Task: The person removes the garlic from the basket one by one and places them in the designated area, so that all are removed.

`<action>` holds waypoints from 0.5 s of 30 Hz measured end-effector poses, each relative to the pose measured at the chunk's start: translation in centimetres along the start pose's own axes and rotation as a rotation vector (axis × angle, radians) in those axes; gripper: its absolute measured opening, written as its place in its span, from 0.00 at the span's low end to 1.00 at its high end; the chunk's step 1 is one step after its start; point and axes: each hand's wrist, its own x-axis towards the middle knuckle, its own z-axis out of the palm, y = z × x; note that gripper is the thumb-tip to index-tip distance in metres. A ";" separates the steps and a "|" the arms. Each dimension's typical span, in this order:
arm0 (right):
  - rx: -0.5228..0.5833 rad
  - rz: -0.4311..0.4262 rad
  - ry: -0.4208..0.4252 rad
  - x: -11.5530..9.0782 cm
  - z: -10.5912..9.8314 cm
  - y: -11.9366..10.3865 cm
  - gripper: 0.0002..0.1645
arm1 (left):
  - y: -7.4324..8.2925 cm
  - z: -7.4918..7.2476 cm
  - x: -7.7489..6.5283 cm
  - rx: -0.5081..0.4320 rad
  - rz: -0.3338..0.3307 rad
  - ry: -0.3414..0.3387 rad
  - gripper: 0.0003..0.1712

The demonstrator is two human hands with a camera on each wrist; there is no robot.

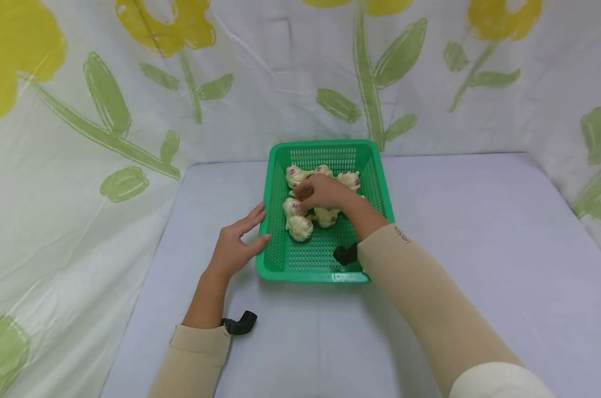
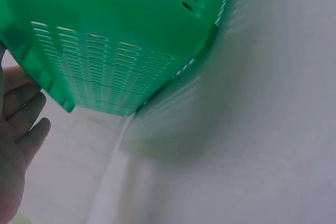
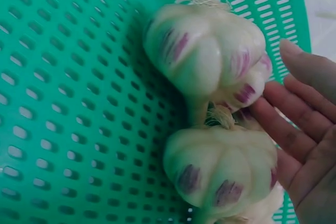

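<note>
A green plastic basket (image 1: 310, 276) with slotted walls stands on the table, holding several garlic bulbs (image 1: 300, 228) with purple streaks. My right hand (image 1: 325, 193) reaches down among them, palm over the bulbs. In the right wrist view its fingers (image 3: 283, 114) extend loosely beside an upper garlic bulb (image 3: 205, 51), fingertips right at its side, while the thumb stands away from it. Just below lies another garlic bulb (image 3: 226, 163) with dark streaks. At the basket's left rim, my left hand (image 1: 233, 246) rests with fingers extended and thumb spread, touching the edge.
The table (image 1: 469, 237) has a white cover. Behind it hangs a white cloth (image 1: 290, 83) painted with yellow flowers and green leaves. A black wrist device (image 1: 240, 323) sticks out from the left wrist and another (image 1: 345, 254) from the right, over the basket.
</note>
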 end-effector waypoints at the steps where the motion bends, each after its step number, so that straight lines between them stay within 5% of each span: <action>1: -0.006 -0.002 0.005 0.1 0.1 0.0 0.33 | 0.1 0.0 0.0 0.000 0.001 0.001 0.32; 10: -0.100 -0.013 -0.039 0.5 1.0 0.1 0.31 | 2.2 -0.3 0.0 -0.004 -0.057 -0.011 0.31; 15: -0.168 -0.018 -0.091 1.2 1.4 0.3 0.32 | 3.7 -0.7 0.2 -0.005 -0.023 0.003 0.30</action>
